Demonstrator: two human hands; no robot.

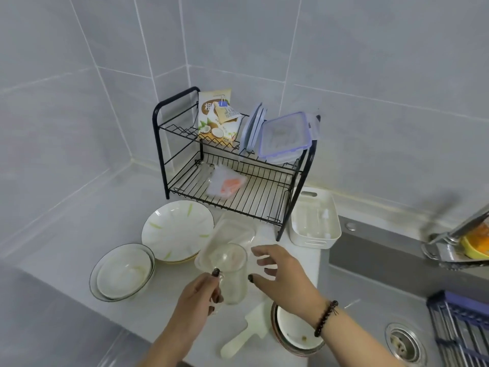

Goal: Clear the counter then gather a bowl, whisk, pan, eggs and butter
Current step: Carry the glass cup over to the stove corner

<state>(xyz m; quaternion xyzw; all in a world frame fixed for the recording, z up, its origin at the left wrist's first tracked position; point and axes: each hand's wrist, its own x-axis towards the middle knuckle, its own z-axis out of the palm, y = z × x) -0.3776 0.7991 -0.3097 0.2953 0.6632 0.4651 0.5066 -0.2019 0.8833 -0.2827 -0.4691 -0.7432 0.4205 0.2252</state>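
The clear cup (232,271) in the left hand (197,294) is covering the near corner of the clear plastic container (232,231) just beyond the grip. The right hand (280,274) and its forearm are hiding part of the metal-rimmed bowl (293,332) below the grip. Right of the grip, the faucet (460,229) is showing blurred and running off the frame edge, and the dark wire basket (460,329) is being cut by the lower right corner. Print on the coconut packet (215,117), beyond the grip, is staying too small to read.
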